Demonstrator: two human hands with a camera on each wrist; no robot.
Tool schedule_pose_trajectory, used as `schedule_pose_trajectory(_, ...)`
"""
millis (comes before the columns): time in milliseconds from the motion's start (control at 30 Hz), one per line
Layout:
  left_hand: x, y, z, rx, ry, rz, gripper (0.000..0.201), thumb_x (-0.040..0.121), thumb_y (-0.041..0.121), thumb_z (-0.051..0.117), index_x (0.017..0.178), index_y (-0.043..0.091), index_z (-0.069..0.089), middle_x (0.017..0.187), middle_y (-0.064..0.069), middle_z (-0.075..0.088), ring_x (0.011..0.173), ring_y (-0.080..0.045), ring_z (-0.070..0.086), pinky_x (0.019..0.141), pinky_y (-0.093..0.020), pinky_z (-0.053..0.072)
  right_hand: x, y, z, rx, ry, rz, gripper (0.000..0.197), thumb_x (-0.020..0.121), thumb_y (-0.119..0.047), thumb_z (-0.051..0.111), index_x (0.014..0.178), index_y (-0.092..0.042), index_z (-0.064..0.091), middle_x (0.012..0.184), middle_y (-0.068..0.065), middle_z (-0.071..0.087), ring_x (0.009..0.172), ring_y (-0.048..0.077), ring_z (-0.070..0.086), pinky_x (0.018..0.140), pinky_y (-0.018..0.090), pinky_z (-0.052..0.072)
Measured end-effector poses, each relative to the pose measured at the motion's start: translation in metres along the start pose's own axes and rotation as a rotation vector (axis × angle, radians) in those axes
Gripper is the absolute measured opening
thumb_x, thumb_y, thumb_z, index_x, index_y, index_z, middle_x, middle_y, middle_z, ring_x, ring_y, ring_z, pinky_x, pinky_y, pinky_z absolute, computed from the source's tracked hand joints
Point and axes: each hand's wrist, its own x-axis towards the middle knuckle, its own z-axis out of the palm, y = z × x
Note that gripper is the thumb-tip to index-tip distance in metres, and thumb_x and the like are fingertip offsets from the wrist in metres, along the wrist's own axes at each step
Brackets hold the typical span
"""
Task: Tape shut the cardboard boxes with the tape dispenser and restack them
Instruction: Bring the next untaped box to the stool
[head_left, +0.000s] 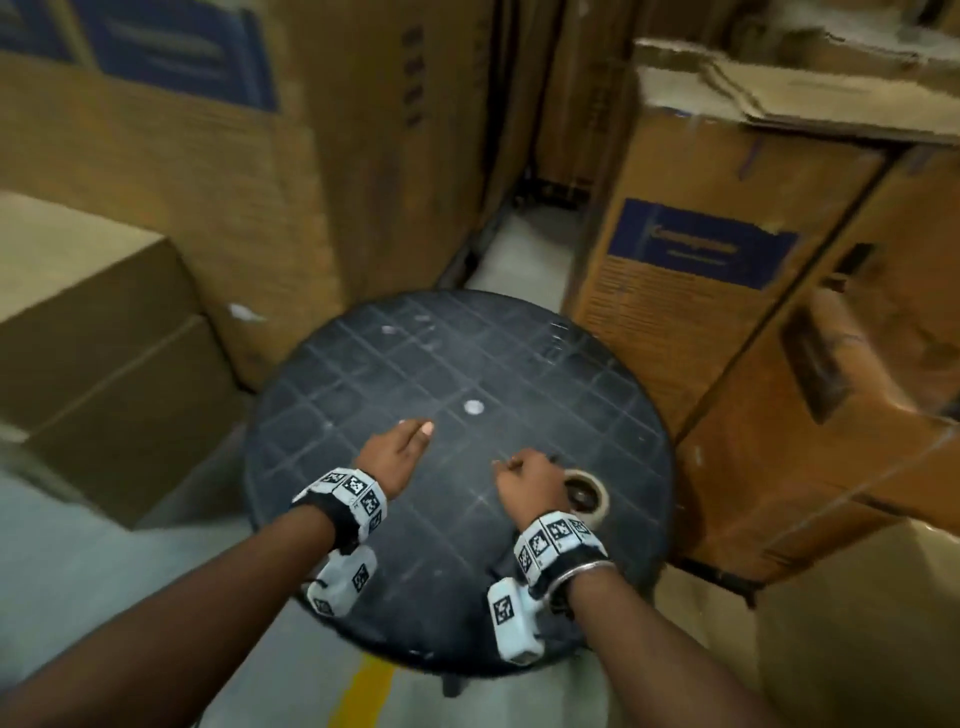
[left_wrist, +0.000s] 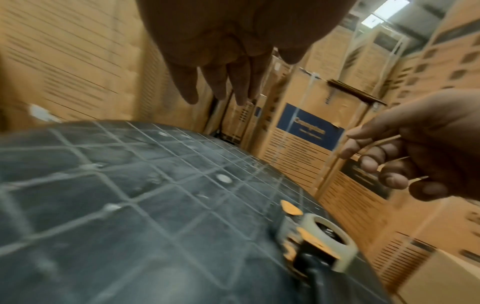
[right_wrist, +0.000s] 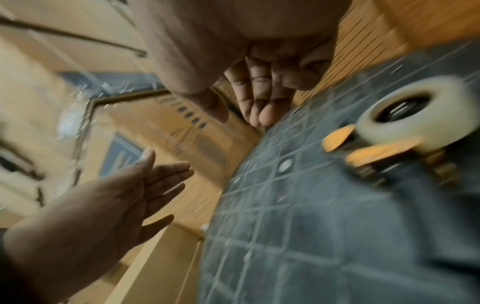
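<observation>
Tape dispenser (head_left: 586, 498) lying on its side near the 4 o'clock rim of the round black stool top (head_left: 415, 353), cream roll uppermost, orange parts and dark handle visible in both wrist views. Right hand (head_left: 530, 480) hovering just beside it toward 9 o'clock, fingers loosely curled and clamped on nothing; contact with the dispenser not evident, though the head view hides the gap. Left hand (head_left: 397, 449) over the stool's middle, fingers straight and close together, palm empty, well clear of the dispenser. Tall printed cardboard cartons (head_left: 691, 291) crowding the stool from 10 through 3 o'clock, and smaller plain brown boxes (head_left: 104, 332) stacked at 9 o'clock, top one apparently closed; whether any seam carries tape cannot be told through the blur. Step in hand, by judgement: either fetching a box to the stool or reaching for the dispenser, with no box yet on the work surface. Next move likely calls for a box set flat on the stool, flaps pressed together by one hand, then a firm wrap of the right fingers round the dispenser's handle with the blade end forward. Risk: dispenser sits close to the rim and could be knocked off.
</observation>
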Motion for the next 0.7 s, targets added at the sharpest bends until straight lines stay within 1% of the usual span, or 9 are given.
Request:
schedule_pose_trajectory(133, -0.022, -0.089, -0.09, -0.053, 0.099, -0.122, 0.047, 0.104, 0.046, 0.034, 0.141, 0.022, 0.051, 0.145, -0.008, 0.051, 0.134, -0.029, 0.046, 0.108, -0.032, 0.033, -0.016, -0.094, 0.088, -0.038, -0.124, -0.106, 0.026, 0.097, -0.034, 0.065, 0.109, -0.013, 0.074, 0.117, 0.015, 0.073, 0.115, 0.036, 0.065, 0.09, 0.033, 0.049)
schedule_pose_trajectory(233, -0.039, -0.147, -0.147, -0.108, 0.234, -0.196, 0.046, 0.103, 0.045, 0.038, 0.139, 0.021, 0.053, 0.144, -0.009, 0.053, 0.133, -0.027, 0.047, 0.107, -0.029, 0.033, -0.026, -0.157, 0.146, -0.064, -0.229, -0.194, 0.024, 0.097, -0.034, 0.066, 0.107, -0.014, 0.073, 0.115, 0.014, 0.074, 0.112, 0.036, 0.066, 0.09, 0.033, 0.05)
schedule_pose_trajectory(300, -0.05, -0.182, -0.181, -0.136, 0.332, -0.258, 0.044, 0.104, 0.042, 0.039, 0.138, 0.019, 0.055, 0.141, -0.011, 0.055, 0.132, -0.028, 0.049, 0.107, -0.03, 0.035, -0.03, -0.193, 0.183, -0.088, -0.29, -0.259, 0.02, 0.096, -0.035, 0.067, 0.099, -0.016, 0.073, 0.11, 0.015, 0.075, 0.109, 0.036, 0.067, 0.09, 0.034, 0.051)
schedule_pose_trajectory(367, -0.06, -0.214, -0.209, -0.176, 0.412, -0.324, 0.043, 0.104, 0.041, 0.04, 0.137, 0.019, 0.057, 0.14, -0.012, 0.057, 0.132, -0.028, 0.05, 0.108, -0.031, 0.037, -0.032, -0.224, 0.219, -0.091, -0.349, -0.318, 0.018, 0.095, -0.035, 0.068, 0.089, -0.019, 0.068, 0.105, 0.014, 0.075, 0.105, 0.036, 0.068, 0.09, 0.035, 0.053)
schedule_pose_trajectory(433, -0.07, -0.243, -0.232, -0.179, 0.47, -0.383, 0.042, 0.104, 0.042, 0.04, 0.136, 0.021, 0.058, 0.139, -0.011, 0.058, 0.131, -0.027, 0.05, 0.108, -0.032, 0.038, -0.032, -0.252, 0.251, -0.096, -0.389, -0.361, 0.019, 0.095, -0.036, 0.069, 0.086, -0.019, 0.066, 0.104, 0.014, 0.074, 0.104, 0.034, 0.067, 0.087, 0.033, 0.051)
schedule_pose_trajectory(500, -0.078, -0.269, -0.251, -0.173, 0.5, -0.439, 0.043, 0.103, 0.044, 0.04, 0.136, 0.022, 0.057, 0.137, -0.011, 0.059, 0.13, -0.028, 0.051, 0.107, -0.033, 0.039, -0.031, -0.279, 0.282, -0.102, -0.44, -0.387, 0.02, 0.095, -0.035, 0.07, 0.09, -0.016, 0.07, 0.104, 0.014, 0.075, 0.104, 0.033, 0.066, 0.085, 0.031, 0.047)
schedule_pose_trajectory(567, -0.08, -0.292, -0.27, -0.163, 0.513, -0.475, 0.044, 0.104, 0.043, 0.038, 0.137, 0.02, 0.056, 0.138, -0.011, 0.058, 0.13, -0.029, 0.051, 0.105, -0.032, 0.038, -0.027, -0.304, 0.315, -0.107, -0.483, -0.401, 0.021, 0.094, -0.036, 0.07, 0.093, -0.016, 0.073, 0.105, 0.014, 0.075, 0.104, 0.033, 0.067, 0.088, 0.031, 0.049)
schedule_pose_trajectory(600, -0.079, -0.304, -0.278, -0.156, 0.511, -0.493, 0.045, 0.104, 0.043, 0.038, 0.138, 0.02, 0.055, 0.139, -0.011, 0.057, 0.13, -0.029, 0.051, 0.106, -0.032, 0.037, -0.023, -0.316, 0.331, -0.107, -0.501, -0.401, 0.021, 0.094, -0.037, 0.07, 0.09, -0.017, 0.073, 0.104, 0.013, 0.075, 0.103, 0.032, 0.068, 0.089, 0.031, 0.05)
schedule_pose_trajectory(700, -0.066, -0.339, -0.307, -0.132, 0.513, -0.535, 0.048, 0.103, 0.048, 0.035, 0.139, 0.023, 0.054, 0.141, -0.01, 0.056, 0.131, -0.028, 0.05, 0.108, -0.033, 0.037, -0.009, -0.352, 0.38, -0.107, -0.546, -0.407, 0.025, 0.093, -0.037, 0.07, 0.079, -0.017, 0.067, 0.096, 0.014, 0.076, 0.094, 0.033, 0.069, 0.083, 0.031, 0.052)
